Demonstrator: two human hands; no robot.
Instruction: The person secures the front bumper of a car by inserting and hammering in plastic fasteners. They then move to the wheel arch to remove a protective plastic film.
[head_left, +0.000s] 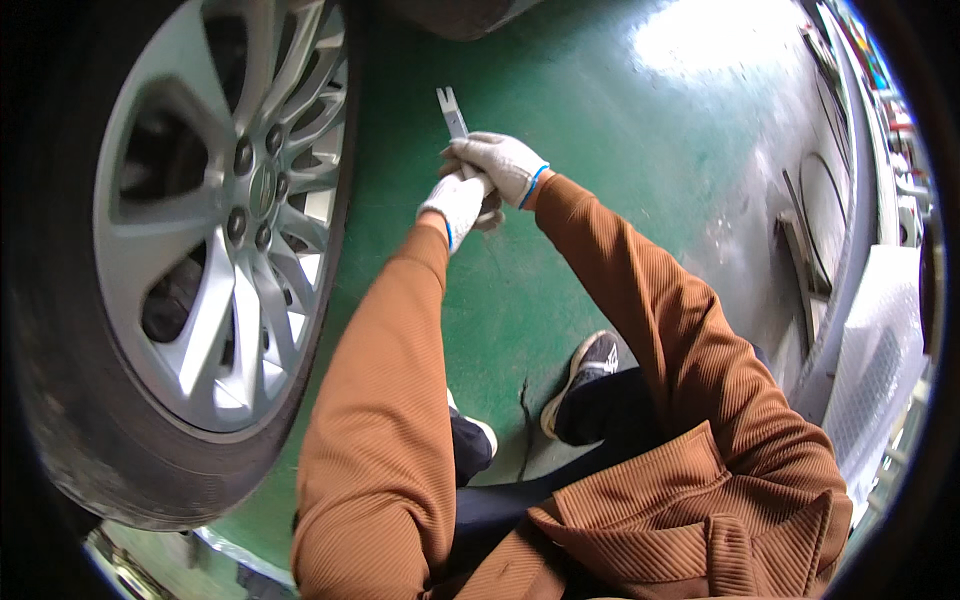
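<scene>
Both of my hands wear white knit gloves with blue cuff edging and meet over the green floor. My right hand (499, 161) is closed around a light grey forked tool (453, 116), whose notched end points up and away from me. Just below and left of it, my left hand (459, 201) presses against the right hand; its fingers are partly hidden, so whether it grips the tool's lower part cannot be told. To the left of the hands stands a car wheel (262, 187) with a silver multi-spoke alloy rim and a dark tyre.
The green painted floor (510, 292) has a dark crack-like strip (525, 427) near my shoes (592, 360). Bent trim pieces and cable lie at the right beside a long grey panel (862, 172). Bubble wrap (874, 360) hangs at the right edge. A dark rounded part shows at the top.
</scene>
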